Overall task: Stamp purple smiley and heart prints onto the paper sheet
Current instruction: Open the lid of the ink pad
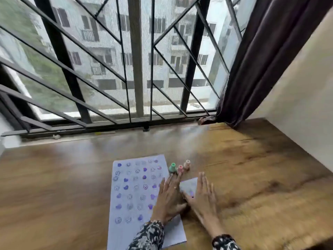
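Purple ink covered most of the paper sheet, in rough rows of filled hearts and outlined smiley faces; some prints were dark and crisp, others faint and grey. The sheet lay flat on the wooden table, near its front edge, and looked thin and faintly ruled, though blur left the ruling uncertain.

The left hand rested palm down on the sheet's right margin, fingers extended and loosely spread, holding nothing. The right hand lay flat and open beside it, also holding nothing, its fingers pressing on a small paper scrap that sat just off the sheet's right edge and carried at least one purple mark. Patterned sleeves covered both wrists.

Three small stamps stood upright just beyond the fingertips: a green stamp, a pink stamp and a peach stamp. They appeared to be smooth moulded plastic, waisted with rounded caps, and stood close together.

Risks noted:
- The left palm sat over or against the rightmost prints; if the ink was not dry, any slide would likely smear it.
- The stamps were narrow and tall; a careless reach could probably topple them.
- The table surface looked glossy, so an unheld sheet could shift under a stamp.
- Little blank space remained; further prints might overlap.
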### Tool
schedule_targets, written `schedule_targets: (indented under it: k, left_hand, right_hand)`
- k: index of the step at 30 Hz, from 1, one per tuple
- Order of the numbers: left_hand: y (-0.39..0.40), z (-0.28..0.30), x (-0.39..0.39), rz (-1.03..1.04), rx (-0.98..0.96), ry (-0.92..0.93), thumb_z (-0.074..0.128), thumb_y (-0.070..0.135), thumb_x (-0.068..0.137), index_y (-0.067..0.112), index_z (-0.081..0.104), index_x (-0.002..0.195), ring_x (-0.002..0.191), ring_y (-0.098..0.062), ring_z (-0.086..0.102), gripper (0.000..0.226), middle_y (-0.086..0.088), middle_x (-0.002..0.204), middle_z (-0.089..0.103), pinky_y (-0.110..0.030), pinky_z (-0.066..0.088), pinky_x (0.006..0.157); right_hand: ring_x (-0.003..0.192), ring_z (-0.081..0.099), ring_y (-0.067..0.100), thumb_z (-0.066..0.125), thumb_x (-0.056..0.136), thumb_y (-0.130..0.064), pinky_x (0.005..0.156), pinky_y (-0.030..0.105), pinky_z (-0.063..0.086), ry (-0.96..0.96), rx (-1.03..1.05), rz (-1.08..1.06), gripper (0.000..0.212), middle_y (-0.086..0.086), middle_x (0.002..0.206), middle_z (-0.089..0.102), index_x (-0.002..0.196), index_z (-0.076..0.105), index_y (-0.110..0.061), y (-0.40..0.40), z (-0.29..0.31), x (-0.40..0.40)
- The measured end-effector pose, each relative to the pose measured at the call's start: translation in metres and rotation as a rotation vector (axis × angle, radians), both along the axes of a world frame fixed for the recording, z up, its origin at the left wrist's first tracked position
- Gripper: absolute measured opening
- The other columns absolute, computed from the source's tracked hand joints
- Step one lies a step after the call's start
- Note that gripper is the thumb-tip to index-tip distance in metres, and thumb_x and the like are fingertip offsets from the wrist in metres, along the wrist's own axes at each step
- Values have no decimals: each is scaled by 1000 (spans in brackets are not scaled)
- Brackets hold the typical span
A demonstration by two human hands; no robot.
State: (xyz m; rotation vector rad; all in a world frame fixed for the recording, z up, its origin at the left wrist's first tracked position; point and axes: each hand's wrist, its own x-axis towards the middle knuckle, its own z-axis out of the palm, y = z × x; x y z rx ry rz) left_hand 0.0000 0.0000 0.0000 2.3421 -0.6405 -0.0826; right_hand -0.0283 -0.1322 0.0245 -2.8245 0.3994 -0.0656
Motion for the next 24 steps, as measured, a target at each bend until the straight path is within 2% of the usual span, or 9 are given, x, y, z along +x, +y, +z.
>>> schedule_targets:
  k: [3,8,10,13,16,18,20,22,24]
  left_hand:
    - [-9,3,-4,93,-101,43,56,28,71,42,-13,139,140,-6,7,98,23,152,4,-30,-2,115]
    - [-8,2,-8,124,-140,34,49,22,64,41,-7,140,137,1,5,97,30,148,5,-13,-20,105]
    - [-8,3,-8,114,-137,43,52,23,62,40,-6,140,136,4,5,99,32,147,3,-14,-20,106]
    - [-6,1,-7,107,-153,49,51,33,65,36,1,142,136,4,7,91,27,149,5,-27,-9,112]
    - [-4,-2,-5,138,-146,59,59,49,71,27,13,143,136,3,9,87,27,146,2,-28,-6,112]
    - [-5,-3,-4,155,-157,66,66,47,71,26,17,142,136,2,10,89,28,146,3,-29,-6,113]
    - [-4,-4,-3,161,-166,71,68,46,69,27,19,141,137,0,13,89,27,147,5,-30,-6,113]
    - [-3,-5,-3,165,-162,61,70,45,69,27,24,140,138,-1,13,87,29,147,4,-29,-6,113]
    - [-2,-6,-4,165,-156,56,70,44,68,32,23,139,136,1,13,86,32,145,1,-30,-5,113]
  right_hand:
    - [139,26,31,61,73,-61,112,41,23,-31,108,-102,105,21,152,24,143,15,1,7,-6,-2]
    - [118,47,46,84,56,-43,100,50,38,-114,178,-164,106,33,130,48,134,34,10,10,-13,-1]
    - [117,48,47,87,53,-36,99,50,38,-139,208,-164,105,34,126,50,132,36,11,10,-15,1]
    - [123,42,40,84,58,-32,104,44,30,-136,310,-151,100,27,132,46,137,33,3,10,-9,1]
    - [121,42,31,78,68,-30,102,40,33,-182,583,-170,80,15,130,48,135,37,-12,0,3,0]
    - [105,55,20,68,72,-47,86,36,45,-197,821,-224,55,5,117,57,118,45,-26,-10,15,1]
    - [85,59,13,51,72,-61,72,30,44,-261,1006,-306,36,1,97,63,94,49,-33,-22,22,5]
    - [84,58,22,45,86,-49,73,37,43,-373,1153,-398,20,7,93,61,89,53,-30,-35,22,12]
    - [79,58,21,41,95,-34,67,36,45,-457,1183,-489,20,10,93,60,88,59,-26,-47,20,20]
